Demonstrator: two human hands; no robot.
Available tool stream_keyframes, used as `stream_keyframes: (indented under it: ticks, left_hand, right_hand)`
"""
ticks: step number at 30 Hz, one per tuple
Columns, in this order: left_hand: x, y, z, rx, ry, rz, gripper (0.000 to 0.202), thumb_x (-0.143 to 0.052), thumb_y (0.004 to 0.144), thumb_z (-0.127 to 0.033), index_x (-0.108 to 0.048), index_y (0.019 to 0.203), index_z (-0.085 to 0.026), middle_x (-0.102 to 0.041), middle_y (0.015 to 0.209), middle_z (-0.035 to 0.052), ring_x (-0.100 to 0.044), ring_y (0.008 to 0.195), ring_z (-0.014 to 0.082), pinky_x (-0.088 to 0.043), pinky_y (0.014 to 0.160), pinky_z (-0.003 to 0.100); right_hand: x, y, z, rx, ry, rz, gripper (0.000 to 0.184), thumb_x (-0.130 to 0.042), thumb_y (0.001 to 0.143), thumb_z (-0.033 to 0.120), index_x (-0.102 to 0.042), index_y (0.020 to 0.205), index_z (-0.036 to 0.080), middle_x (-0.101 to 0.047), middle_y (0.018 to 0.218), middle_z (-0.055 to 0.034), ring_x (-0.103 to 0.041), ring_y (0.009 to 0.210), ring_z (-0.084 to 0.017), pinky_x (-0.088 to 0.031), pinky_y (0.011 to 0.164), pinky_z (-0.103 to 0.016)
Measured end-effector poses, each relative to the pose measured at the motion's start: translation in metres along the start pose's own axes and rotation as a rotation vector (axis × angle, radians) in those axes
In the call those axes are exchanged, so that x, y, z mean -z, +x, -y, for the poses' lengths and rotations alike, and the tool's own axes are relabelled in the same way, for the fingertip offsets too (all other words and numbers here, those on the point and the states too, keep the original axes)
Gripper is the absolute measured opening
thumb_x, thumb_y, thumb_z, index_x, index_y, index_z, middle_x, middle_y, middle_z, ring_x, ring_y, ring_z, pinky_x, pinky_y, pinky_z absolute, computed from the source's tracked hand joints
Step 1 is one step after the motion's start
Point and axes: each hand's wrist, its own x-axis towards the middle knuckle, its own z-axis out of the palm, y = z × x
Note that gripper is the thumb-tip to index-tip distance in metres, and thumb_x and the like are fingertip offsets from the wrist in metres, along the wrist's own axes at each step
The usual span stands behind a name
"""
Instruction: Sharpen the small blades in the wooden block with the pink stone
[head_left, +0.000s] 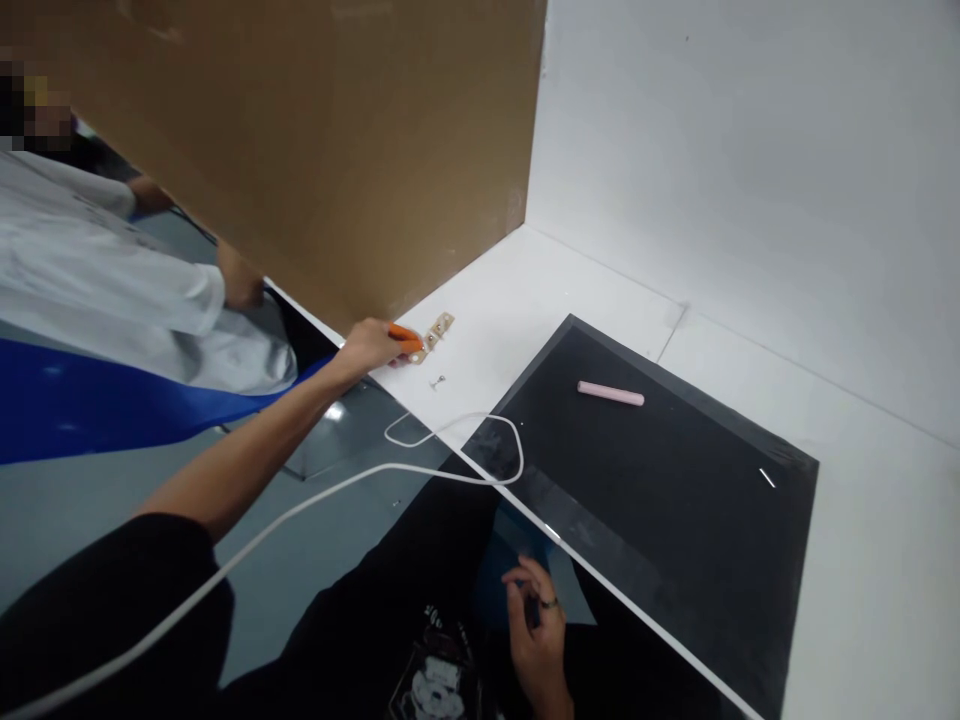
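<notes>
My left hand (pixel 371 347) reaches far out to the table's left corner and grips an orange-handled tool (pixel 405 338). The tool's tip meets a small tan circuit board (pixel 437 330) lying on the white table (pixel 525 290). A tiny metal screw (pixel 437 381) lies just in front of the board. My right hand (pixel 536 625) rests low over my lap below the table edge, fingers curled near a blue item (pixel 499 560); what it holds is unclear. A ring shows on one finger.
A black mat (pixel 675 480) covers the table's middle, with a pink cylinder (pixel 610 394) and a small white sliver (pixel 766 478) on it. A white cable (pixel 450 450) loops over the table edge. A brown cardboard wall (pixel 315 130) stands behind. A person in white (pixel 112 280) works at left.
</notes>
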Motion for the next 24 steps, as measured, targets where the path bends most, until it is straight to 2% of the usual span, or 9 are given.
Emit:
stream_keyframes:
  ticks: [4, 7, 11, 15, 17, 20, 22, 24]
  left_hand:
    - [-0.003, 0.003, -0.001, 0.051, -0.109, 0.04, 0.032, -0.082, 0.071, -0.028, -0.08, 0.1, -0.015, -0.077, 0.077, 0.0067, -0.072, 0.066, 0.0167, -0.059, 0.067, 0.027]
    - [-0.01, 0.003, -0.002, 0.079, -0.193, 0.089, 0.035, -0.085, 0.071, -0.03, -0.077, 0.101, -0.012, -0.077, 0.079, 0.0093, -0.074, 0.068, 0.0188, -0.062, 0.068, 0.029]
    - [-0.027, -0.011, -0.009, 0.029, -0.284, 0.197, 0.05, -0.084, 0.074, -0.04, -0.072, 0.114, -0.012, -0.079, 0.092, 0.0133, -0.077, 0.078, 0.0223, -0.062, 0.07, 0.03]
    - [-0.036, -0.026, -0.012, -0.083, -0.262, 0.281, 0.056, -0.077, 0.082, -0.041, -0.064, 0.131, -0.018, -0.077, 0.107, 0.0125, -0.076, 0.08, 0.0211, -0.059, 0.066, 0.03]
    - [-0.032, -0.027, -0.009, -0.133, -0.199, 0.242, 0.057, -0.074, 0.084, -0.042, -0.061, 0.135, -0.018, -0.077, 0.107, 0.0131, -0.074, 0.074, 0.0195, -0.055, 0.06, 0.028]
    - [-0.021, -0.02, -0.002, -0.209, -0.059, 0.107, 0.06, -0.067, 0.088, -0.047, -0.058, 0.138, -0.016, -0.076, 0.105, 0.0128, -0.069, 0.068, 0.0174, -0.051, 0.059, 0.028]
    - [-0.013, -0.013, -0.003, -0.274, 0.055, 0.004, 0.059, -0.058, 0.093, -0.048, -0.052, 0.144, -0.019, -0.074, 0.114, 0.0115, -0.069, 0.074, 0.0179, -0.052, 0.068, 0.03]
    - [-0.008, -0.005, -0.008, -0.358, 0.179, -0.067, 0.059, -0.05, 0.096, -0.045, -0.043, 0.15, -0.023, -0.065, 0.133, 0.0107, -0.069, 0.095, 0.0214, -0.052, 0.086, 0.034]
  right_hand:
    - [-0.002, 0.0, -0.001, 0.015, -0.01, 0.004, 0.031, -0.055, 0.1, 0.026, -0.055, 0.131, 0.023, -0.072, 0.095, -0.0037, -0.069, 0.081, -0.014, -0.054, 0.069, -0.021]
    - [-0.004, 0.0, -0.002, 0.022, -0.011, 0.017, 0.031, -0.054, 0.1, 0.026, -0.054, 0.13, 0.023, -0.072, 0.096, -0.0035, -0.069, 0.083, -0.014, -0.055, 0.072, -0.021]
    - [-0.005, 0.0, -0.002, 0.016, -0.011, 0.04, 0.032, -0.054, 0.101, 0.026, -0.052, 0.132, 0.024, -0.071, 0.097, -0.0035, -0.07, 0.089, -0.015, -0.055, 0.074, -0.021]
    - [-0.002, 0.0, -0.006, 0.001, -0.045, 0.045, 0.032, -0.054, 0.1, 0.026, -0.053, 0.133, 0.025, -0.072, 0.098, -0.003, -0.07, 0.089, -0.014, -0.054, 0.075, -0.021]
    - [-0.001, 0.0, -0.008, -0.001, -0.056, 0.041, 0.032, -0.053, 0.101, 0.026, -0.053, 0.133, 0.025, -0.072, 0.098, -0.0027, -0.07, 0.089, -0.014, -0.054, 0.075, -0.02]
    - [-0.002, 0.0, -0.009, 0.017, -0.056, 0.039, 0.032, -0.053, 0.101, 0.026, -0.053, 0.132, 0.025, -0.072, 0.097, -0.0019, -0.07, 0.089, -0.014, -0.054, 0.076, -0.02]
    - [-0.004, 0.001, -0.008, 0.039, -0.058, 0.033, 0.032, -0.054, 0.1, 0.026, -0.052, 0.132, 0.025, -0.072, 0.096, -0.0014, -0.07, 0.086, -0.013, -0.054, 0.075, -0.02]
    - [-0.006, 0.004, -0.006, 0.058, -0.068, 0.033, 0.031, -0.054, 0.1, 0.026, -0.053, 0.131, 0.025, -0.072, 0.094, -0.0007, -0.07, 0.084, -0.013, -0.054, 0.072, -0.019]
